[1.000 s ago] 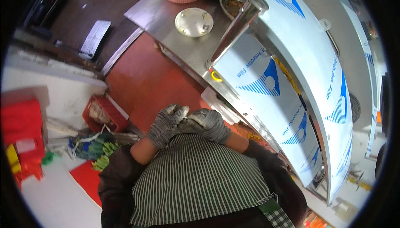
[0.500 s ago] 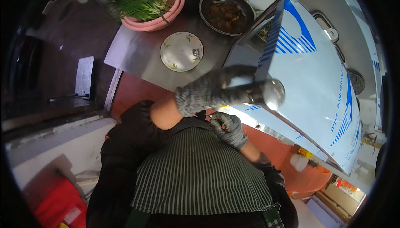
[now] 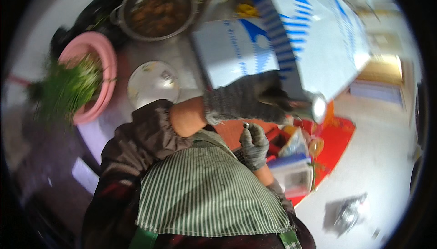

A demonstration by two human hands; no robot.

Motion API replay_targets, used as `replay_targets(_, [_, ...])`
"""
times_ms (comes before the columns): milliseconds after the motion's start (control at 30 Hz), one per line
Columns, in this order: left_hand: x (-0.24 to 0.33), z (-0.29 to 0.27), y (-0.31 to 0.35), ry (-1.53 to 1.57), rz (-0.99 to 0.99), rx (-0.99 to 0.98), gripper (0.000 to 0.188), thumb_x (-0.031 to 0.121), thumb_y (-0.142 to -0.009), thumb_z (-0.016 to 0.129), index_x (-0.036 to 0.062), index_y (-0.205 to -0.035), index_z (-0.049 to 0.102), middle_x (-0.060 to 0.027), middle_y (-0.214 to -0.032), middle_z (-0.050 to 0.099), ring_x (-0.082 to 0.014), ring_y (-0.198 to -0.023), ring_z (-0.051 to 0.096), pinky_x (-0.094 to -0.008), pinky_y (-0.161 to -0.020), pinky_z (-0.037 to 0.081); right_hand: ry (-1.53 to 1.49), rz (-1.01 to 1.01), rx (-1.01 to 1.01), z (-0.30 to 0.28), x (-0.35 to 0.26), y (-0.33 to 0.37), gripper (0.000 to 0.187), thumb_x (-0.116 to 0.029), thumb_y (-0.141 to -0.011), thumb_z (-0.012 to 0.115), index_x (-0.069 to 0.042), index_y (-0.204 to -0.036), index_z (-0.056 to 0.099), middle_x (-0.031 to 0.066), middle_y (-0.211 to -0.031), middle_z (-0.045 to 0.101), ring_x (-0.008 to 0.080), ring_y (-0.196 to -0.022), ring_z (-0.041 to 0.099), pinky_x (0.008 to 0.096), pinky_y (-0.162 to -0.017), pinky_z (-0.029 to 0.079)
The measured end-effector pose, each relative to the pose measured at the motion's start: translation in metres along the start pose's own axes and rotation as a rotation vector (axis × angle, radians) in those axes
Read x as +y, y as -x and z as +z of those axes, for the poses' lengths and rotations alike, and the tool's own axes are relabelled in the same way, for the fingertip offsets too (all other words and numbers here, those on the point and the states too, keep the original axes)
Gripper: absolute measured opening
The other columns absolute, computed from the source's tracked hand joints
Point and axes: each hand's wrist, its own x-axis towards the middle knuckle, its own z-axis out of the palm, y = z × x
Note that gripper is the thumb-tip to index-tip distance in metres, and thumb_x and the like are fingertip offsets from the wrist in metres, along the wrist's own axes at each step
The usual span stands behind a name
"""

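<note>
My left hand [image 3: 243,99], in a grey knitted glove, is closed round a shiny metal tube [image 3: 314,108] at the corner of a large panel [image 3: 314,35]. White and blue protective film covers the panel. The fingers are partly blurred and shadowed. Lower down, close to the apron, my gloved right hand [image 3: 255,146] is closed in a pinch. A small shiny metal piece [image 3: 246,125] shows at its fingertips; its kind cannot be made out. A round white plate or lid [image 3: 154,84] with a leafy border lies beyond my left forearm.
At left, a pink basket [image 3: 110,83] holds green stalks [image 3: 68,85]. A pan [image 3: 193,10] of brown food and a black bag [image 3: 98,14] are at the back. On the right, a red-topped table [image 3: 334,146] bears a clear plastic box [image 3: 293,178]; crumpled foil [image 3: 350,212] lies beyond.
The view has turned right: basket, pan and plate now appear farther left, and the red table has come into view. Both hands remain closed, and the left stays at the tube.
</note>
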Motion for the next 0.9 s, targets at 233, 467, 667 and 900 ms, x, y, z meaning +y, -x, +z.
replay_targets(233, [-0.003, -0.002, -0.018, -0.148, 0.094, -0.145, 0.053, 0.024, -0.076, 0.076, 0.0025, -0.117, 0.050, -0.0106, -0.107, 0.061, -0.0203, -0.098, 0.061, -0.0301, -0.084, 0.052, -0.431, -0.313, 0.536, -0.011, -0.062, 0.002, 0.015, 0.002, -0.089, 0.051, 0.001, -0.104, 0.051, 0.0034, -0.067, 0.055, 0.0060, -0.057, 0.050, 0.0201, -0.054, 0.044])
replay_targets(467, [0.043, 0.014, -0.012, 0.387, -0.274, -0.147, 0.042, 0.022, -0.078, 0.069, 0.0001, -0.111, 0.056, -0.0090, -0.098, 0.062, -0.0173, -0.091, 0.058, -0.0306, -0.082, 0.048, -0.284, -0.517, 0.631, -0.005, -0.107, -0.007, 0.014, -0.004, -0.089, 0.056, 0.000, -0.102, 0.053, 0.0068, -0.073, 0.063, 0.0106, -0.062, 0.060, 0.0237, -0.058, 0.049])
replay_targets(667, [0.037, 0.000, -0.021, -0.321, -0.144, -0.225, 0.043, 0.029, -0.081, 0.067, 0.0005, -0.112, 0.057, -0.0082, -0.097, 0.063, -0.0147, -0.088, 0.057, -0.0297, -0.079, 0.047, 0.008, -0.538, 0.764, 0.001, -0.112, -0.016, 0.014, -0.005, -0.084, 0.064, -0.002, -0.096, 0.057, 0.0074, -0.070, 0.064, 0.0152, -0.061, 0.064, 0.0269, -0.058, 0.051])
replay_targets(900, [0.028, -0.004, -0.018, -0.241, -0.187, -0.228, 0.053, 0.039, -0.080, 0.069, 0.0006, -0.115, 0.056, -0.0086, -0.101, 0.064, -0.0159, -0.090, 0.058, -0.0280, -0.079, 0.046, 0.294, -0.634, 0.888, -0.006, -0.109, -0.017, 0.013, -0.006, -0.079, 0.068, -0.004, -0.089, 0.061, 0.0100, -0.068, 0.062, 0.0218, -0.057, 0.063, 0.0300, -0.052, 0.048])
